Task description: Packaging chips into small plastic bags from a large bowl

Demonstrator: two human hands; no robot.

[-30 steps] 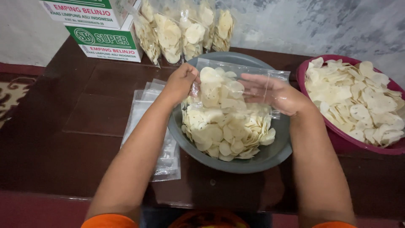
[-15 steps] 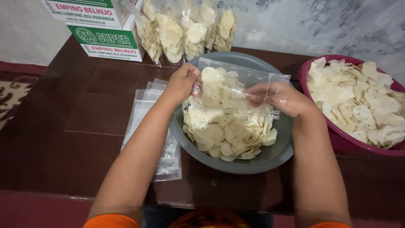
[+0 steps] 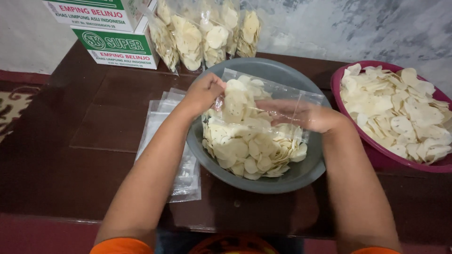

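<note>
A clear plastic bag (image 3: 263, 106) partly filled with pale round chips lies over a grey bowl (image 3: 287, 181) heaped with the same chips. My left hand (image 3: 202, 94) pinches the bag's left upper corner and holds it up. My right hand (image 3: 306, 115) is inside the bag's mouth at the right, fingers stretched flat towards the chips and seen through the plastic.
A maroon bowl (image 3: 372, 157) full of chips stands at the right. Several filled chip bags (image 3: 202, 33) lean on the wall behind, beside green and white cardboard boxes (image 3: 113, 28). A stack of empty clear bags (image 3: 174, 141) lies left of the grey bowl on the dark wooden table (image 3: 75, 155).
My right hand, curled at the bag's mouth half a second ago, has flattened out and slid further into the bag. The left hand keeps its grip on the corner.
</note>
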